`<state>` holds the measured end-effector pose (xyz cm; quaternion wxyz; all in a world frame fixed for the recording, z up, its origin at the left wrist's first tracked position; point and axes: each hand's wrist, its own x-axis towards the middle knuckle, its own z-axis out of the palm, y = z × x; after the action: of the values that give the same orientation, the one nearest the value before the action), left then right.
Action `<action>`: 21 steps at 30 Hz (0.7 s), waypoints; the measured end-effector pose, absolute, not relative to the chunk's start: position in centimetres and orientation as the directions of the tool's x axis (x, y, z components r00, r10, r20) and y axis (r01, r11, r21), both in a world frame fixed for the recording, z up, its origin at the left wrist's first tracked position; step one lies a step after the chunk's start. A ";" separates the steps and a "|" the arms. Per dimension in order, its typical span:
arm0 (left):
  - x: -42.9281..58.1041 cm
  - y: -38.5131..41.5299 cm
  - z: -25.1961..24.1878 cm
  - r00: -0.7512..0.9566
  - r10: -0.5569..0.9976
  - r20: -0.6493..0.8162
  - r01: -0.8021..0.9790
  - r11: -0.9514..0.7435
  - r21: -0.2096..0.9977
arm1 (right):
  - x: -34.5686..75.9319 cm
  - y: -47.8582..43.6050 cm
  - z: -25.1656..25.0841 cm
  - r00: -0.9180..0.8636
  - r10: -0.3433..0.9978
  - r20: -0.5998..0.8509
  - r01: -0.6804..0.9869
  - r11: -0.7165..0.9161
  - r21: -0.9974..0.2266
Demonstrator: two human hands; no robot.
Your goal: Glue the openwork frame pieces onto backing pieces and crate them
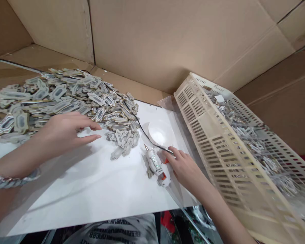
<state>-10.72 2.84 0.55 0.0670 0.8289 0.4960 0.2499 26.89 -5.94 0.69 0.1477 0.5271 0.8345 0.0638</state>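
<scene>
On the white counter point(96, 189), just short of the bowl point(160, 133), lies the glue gun point(157, 166), on its side with the nozzle pointing up toward the pile and its black cord point(139, 125) running off past the bowl's left edge. Your right hand point(185, 167) rests against the gun's right flank, fingers loosely spread along the body near the orange trigger; it touches the gun but does not appear to have closed round it yet. If you mean to lift it, get your palm behind the grip and a finger on the trigger before raising it, keep the nozzle turned away from your other hand, and mind the cord so it does not drag the bowl or the loose pieces beside it.

Your left hand point(66, 130) lies flat and open at the near edge of the pile of pieces point(66, 98), fingertips reaching toward the pieces at its rim; it grips nothing that you can see. Pick one piece cleanly off the edge instead of digging in, so the heap does not slide onto the bare working area. The two hands are well apart, with a small spill of pieces point(123, 142) between them, just left of the gun.

A slatted crate point(208, 135) stands tilted at your right, close beside your right forearm, holding more pieces. Cardboard walls point(152, 40) back the counter.
</scene>
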 end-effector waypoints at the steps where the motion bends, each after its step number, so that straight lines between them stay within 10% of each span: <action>1: -10.7 2.8 0.5 0.390 0.848 0.358 0.798 -0.505 0.328 | 26.8 -5.9 0.9 -0.391 0.897 -0.204 0.865 0.434 0.253; 13: -10.3 2.7 0.4 0.432 0.820 0.376 0.812 -0.535 0.234 | 27.2 -6.7 2.2 -0.446 0.883 -0.148 0.867 0.467 0.173; 21: -9.8 2.3 0.3 0.481 0.774 0.411 0.731 -0.613 0.299 | 23.3 -3.1 5.8 -0.521 0.847 0.101 0.839 0.530 -0.124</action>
<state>-9.85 2.31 0.26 0.0415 0.8596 0.4378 0.2603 23.25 -3.05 5.81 -0.0743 0.4836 0.8716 -0.0300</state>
